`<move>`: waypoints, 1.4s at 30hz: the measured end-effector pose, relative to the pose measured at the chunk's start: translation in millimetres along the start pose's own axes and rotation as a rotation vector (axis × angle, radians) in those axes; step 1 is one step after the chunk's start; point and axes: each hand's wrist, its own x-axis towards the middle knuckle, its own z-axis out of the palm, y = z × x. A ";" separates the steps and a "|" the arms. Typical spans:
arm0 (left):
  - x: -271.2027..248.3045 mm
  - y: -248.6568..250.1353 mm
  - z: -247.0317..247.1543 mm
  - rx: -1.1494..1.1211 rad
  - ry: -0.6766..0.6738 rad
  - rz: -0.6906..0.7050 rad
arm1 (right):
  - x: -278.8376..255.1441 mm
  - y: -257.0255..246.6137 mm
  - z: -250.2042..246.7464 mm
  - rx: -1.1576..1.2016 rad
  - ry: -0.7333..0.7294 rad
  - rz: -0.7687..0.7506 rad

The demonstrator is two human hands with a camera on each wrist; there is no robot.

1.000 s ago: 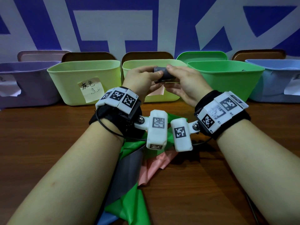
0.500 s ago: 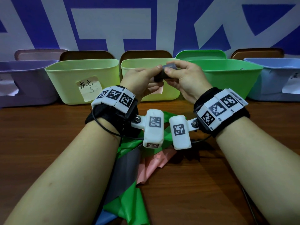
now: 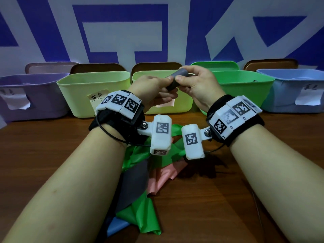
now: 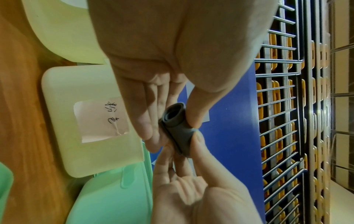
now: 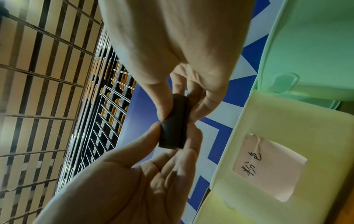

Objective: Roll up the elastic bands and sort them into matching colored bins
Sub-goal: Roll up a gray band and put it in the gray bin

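A grey elastic band rolled into a short tube [image 3: 176, 79] is held in the air in front of the bins. My left hand [image 3: 166, 85] pinches its lower left end between thumb and fingers. My right hand [image 3: 182, 76] pinches the upper right end, index finger over the top. The left wrist view shows the grey roll [image 4: 178, 125] end-on with its coiled layers, my left hand's thumb [image 4: 193, 112] on one side. In the right wrist view the grey roll [image 5: 173, 122] sits between both thumbs. Loose bands lie under my wrists: green [image 3: 140, 214], grey [image 3: 133, 181], pink [image 3: 163, 176], blue [image 3: 117, 225].
Along the back of the wooden table [image 3: 210, 199] stand a purple bin [image 3: 26, 95], a yellow-green bin [image 3: 78, 95] with a handwritten label, a second yellow-green bin [image 3: 182, 102] with a pink label, a green bin [image 3: 245, 90] and a blue bin [image 3: 289, 95]. Lids lean behind them.
The grey roll lay level between both hands; now it is tilted, right end higher, with my right index finger over its top. The hands stay at about the same place.
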 end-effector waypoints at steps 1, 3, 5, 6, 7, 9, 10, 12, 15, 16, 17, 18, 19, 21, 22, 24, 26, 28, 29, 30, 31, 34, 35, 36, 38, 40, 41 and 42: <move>-5.0 6.8 1.3 -0.006 -0.014 0.003 | -2.8 -7.1 -0.7 0.017 -0.004 -0.003; -18.3 22.5 2.2 -0.024 -0.043 0.016 | -10.7 -24.1 0.1 0.051 -0.015 -0.021; -34.8 38.3 3.1 -0.064 -0.060 0.035 | -20.8 -43.8 2.8 0.077 -0.037 -0.059; -43.6 45.5 3.3 -0.088 -0.067 0.048 | -26.6 -54.2 4.6 0.082 -0.050 -0.079; -53.2 52.5 3.2 -0.108 -0.076 0.064 | -32.6 -64.6 6.8 0.084 -0.059 -0.093; -74.1 66.2 1.9 -0.144 -0.092 0.091 | -45.5 -84.8 12.0 0.087 -0.075 -0.113; -85.1 72.2 1.2 -0.163 -0.095 0.096 | -52.5 -94.3 14.7 0.086 -0.080 -0.120; -105.8 83.1 -0.6 -0.185 -0.092 0.107 | -68.0 -112.4 20.6 0.079 -0.084 -0.127; -132.0 93.7 -2.5 -0.186 -0.060 0.113 | -93.3 -132.7 30.5 0.080 -0.082 -0.135; -140.5 96.2 -2.8 -0.176 -0.051 0.109 | -101.4 -137.8 33.2 0.096 -0.084 -0.128; -149.1 98.2 -3.8 -0.155 -0.044 0.105 | -109.6 -142.6 35.5 0.109 -0.092 -0.118; -157.9 100.1 -5.1 -0.128 -0.035 0.106 | -117.5 -147.3 37.8 0.114 -0.108 -0.110; -166.9 102.0 -6.9 -0.106 -0.028 0.114 | -125.1 -152.1 39.6 0.114 -0.126 -0.105; -183.3 105.7 -10.7 -0.087 -0.033 0.132 | -138.5 -161.2 43.3 0.108 -0.152 -0.101; -190.3 107.9 -11.9 -0.085 -0.045 0.137 | -144.2 -165.6 45.5 0.105 -0.157 -0.100; -201.3 113.6 -14.9 -0.095 -0.074 0.141 | -151.4 -173.7 50.3 0.118 -0.159 -0.110; -208.1 119.4 -17.9 -0.107 -0.097 0.139 | -154.3 -180.5 54.9 0.139 -0.148 -0.123; -211.3 123.4 -20.0 -0.117 -0.115 0.143 | -154.7 -185.5 57.2 0.162 -0.130 -0.130; -212.2 124.7 -20.8 -0.116 -0.116 0.147 | -154.4 -187.0 57.5 0.173 -0.128 -0.130; -212.1 125.8 -22.1 -0.110 -0.110 0.155 | -153.1 -187.4 58.1 0.177 -0.128 -0.127; -211.1 126.3 -23.5 -0.102 -0.100 0.163 | -151.3 -186.7 59.3 0.177 -0.131 -0.124; -204.5 125.7 -28.1 -0.086 -0.081 0.180 | -141.8 -179.7 64.7 0.159 -0.120 -0.112; -200.8 125.4 -29.1 -0.091 -0.072 0.184 | -136.4 -176.7 66.4 0.161 -0.117 -0.113; -195.9 124.6 -30.1 -0.099 -0.062 0.191 | -130.6 -173.8 68.2 0.162 -0.115 -0.118; -181.7 120.9 -32.4 -0.118 -0.031 0.206 | -116.5 -166.7 73.1 0.161 -0.106 -0.123; -160.5 114.4 -37.4 -0.115 0.005 0.217 | -96.3 -153.6 79.0 0.151 -0.082 -0.109; -147.4 109.5 -40.9 -0.105 0.022 0.223 | -83.5 -144.5 82.4 0.140 -0.068 -0.095; -131.5 104.1 -45.8 -0.095 0.036 0.229 | -69.0 -134.7 86.5 0.126 -0.061 -0.081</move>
